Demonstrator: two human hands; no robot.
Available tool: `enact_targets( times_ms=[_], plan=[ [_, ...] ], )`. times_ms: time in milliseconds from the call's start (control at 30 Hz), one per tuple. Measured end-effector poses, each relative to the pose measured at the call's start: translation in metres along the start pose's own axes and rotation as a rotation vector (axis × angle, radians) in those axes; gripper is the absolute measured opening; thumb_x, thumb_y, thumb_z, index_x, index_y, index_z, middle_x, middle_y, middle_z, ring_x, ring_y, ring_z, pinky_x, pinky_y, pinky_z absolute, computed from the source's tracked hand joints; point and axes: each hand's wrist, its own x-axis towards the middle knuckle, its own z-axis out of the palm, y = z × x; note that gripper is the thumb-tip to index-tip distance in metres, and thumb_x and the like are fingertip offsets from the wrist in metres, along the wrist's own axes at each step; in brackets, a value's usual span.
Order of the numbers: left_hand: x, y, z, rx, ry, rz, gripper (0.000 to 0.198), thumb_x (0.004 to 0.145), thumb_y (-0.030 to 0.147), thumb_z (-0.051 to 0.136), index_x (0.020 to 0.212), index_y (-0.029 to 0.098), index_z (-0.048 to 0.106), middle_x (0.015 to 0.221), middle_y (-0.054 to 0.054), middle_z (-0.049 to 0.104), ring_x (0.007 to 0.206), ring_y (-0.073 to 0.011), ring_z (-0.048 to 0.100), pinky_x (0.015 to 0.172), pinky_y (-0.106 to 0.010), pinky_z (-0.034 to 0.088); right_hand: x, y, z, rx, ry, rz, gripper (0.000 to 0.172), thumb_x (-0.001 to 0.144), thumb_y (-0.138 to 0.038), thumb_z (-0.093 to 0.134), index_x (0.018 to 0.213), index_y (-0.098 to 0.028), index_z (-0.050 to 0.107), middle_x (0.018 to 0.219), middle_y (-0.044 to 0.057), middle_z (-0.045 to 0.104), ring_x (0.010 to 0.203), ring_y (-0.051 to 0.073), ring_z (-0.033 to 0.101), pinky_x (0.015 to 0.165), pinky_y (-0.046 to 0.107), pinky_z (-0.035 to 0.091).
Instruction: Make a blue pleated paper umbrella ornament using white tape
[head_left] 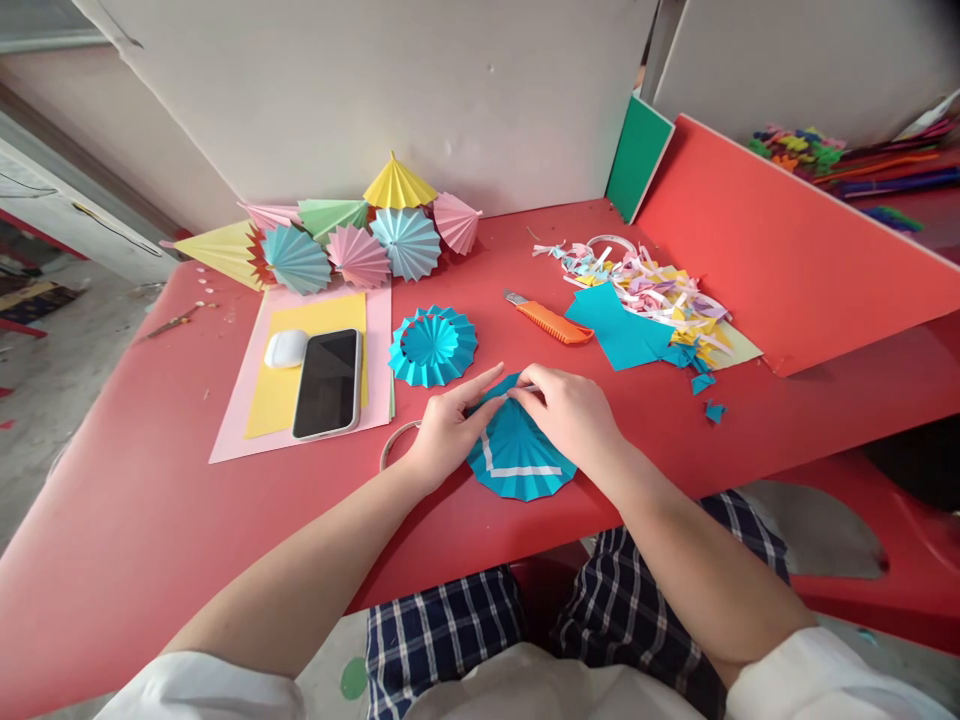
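A pleated blue paper fan (517, 455) with a white strip across it lies on the red table (150, 540) near the front edge. My left hand (446, 430) presses on the fan's left side, index finger stretched toward its tip. My right hand (566, 405) pinches the fan's top edge, fingers closed on the paper and on a thin white strip. A finished blue pleated rosette (433, 346) sits just behind the hands. A tape ring (394, 445) lies partly hidden under my left wrist.
A phone (328, 383) and white earbud case (286, 348) rest on yellow and pink sheets (247, 420). An orange box cutter (551, 320), blue paper (619, 330) and paper scraps (652, 290) lie right. Several paper umbrellas (352, 240) stand at the back. A red board (780, 260) leans right.
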Motion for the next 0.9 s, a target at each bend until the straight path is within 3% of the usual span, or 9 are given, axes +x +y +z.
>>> enact_targets(
  times_ms=[133, 233, 433, 633, 900],
  plan=[
    [0.0, 0.001, 0.0, 0.026, -0.004, -0.002, 0.051, 0.081, 0.037, 0.06, 0.129, 0.022, 0.052, 0.054, 0.006, 0.039, 0.046, -0.0069, 0.034, 0.041, -0.019, 0.034, -0.001, -0.002, 0.001, -0.034, 0.001, -0.011, 0.015, 0.089, -0.033, 0.048, 0.086, -0.021, 0.058, 0.081, 0.0, 0.07, 0.072, 0.015, 0.064, 0.05, 0.025, 0.026],
    [0.0, 0.001, 0.0, 0.04, -0.015, -0.035, 0.047, 0.083, 0.035, 0.057, 0.128, 0.023, 0.052, 0.054, 0.006, 0.037, 0.045, -0.0066, 0.033, 0.042, -0.019, 0.034, -0.002, -0.003, 0.002, -0.066, 0.012, -0.01, 0.016, 0.089, -0.034, 0.048, 0.087, -0.021, 0.058, 0.084, 0.001, 0.07, 0.074, 0.016, 0.065, 0.05, 0.026, 0.026],
    [-0.001, 0.002, -0.001, -0.009, -0.002, -0.051, 0.047, 0.082, 0.036, 0.058, 0.126, 0.021, 0.054, 0.061, 0.003, 0.046, 0.052, -0.0072, 0.036, 0.047, -0.019, 0.038, 0.002, 0.005, -0.002, -0.015, 0.035, 0.039, 0.018, 0.087, -0.038, 0.052, 0.089, -0.021, 0.059, 0.082, 0.002, 0.07, 0.07, 0.016, 0.064, 0.053, 0.025, 0.031],
    [-0.001, 0.005, -0.001, -0.061, -0.031, -0.066, 0.056, 0.078, 0.039, 0.062, 0.13, 0.021, 0.05, 0.063, 0.003, 0.053, 0.049, -0.0058, 0.036, 0.042, -0.017, 0.038, 0.002, 0.005, -0.003, 0.057, -0.002, 0.015, 0.015, 0.087, -0.035, 0.052, 0.082, -0.022, 0.058, 0.078, 0.0, 0.069, 0.067, 0.014, 0.062, 0.053, 0.024, 0.031],
    [-0.001, 0.004, 0.0, -0.014, -0.024, -0.077, 0.044, 0.08, 0.038, 0.059, 0.119, 0.02, 0.06, 0.081, -0.002, 0.068, 0.052, -0.0073, 0.046, 0.046, -0.017, 0.044, 0.0, -0.001, -0.002, 0.003, 0.0, 0.011, 0.014, 0.087, -0.035, 0.051, 0.083, -0.022, 0.056, 0.074, -0.001, 0.067, 0.064, 0.013, 0.06, 0.05, 0.024, 0.026]
  ],
)
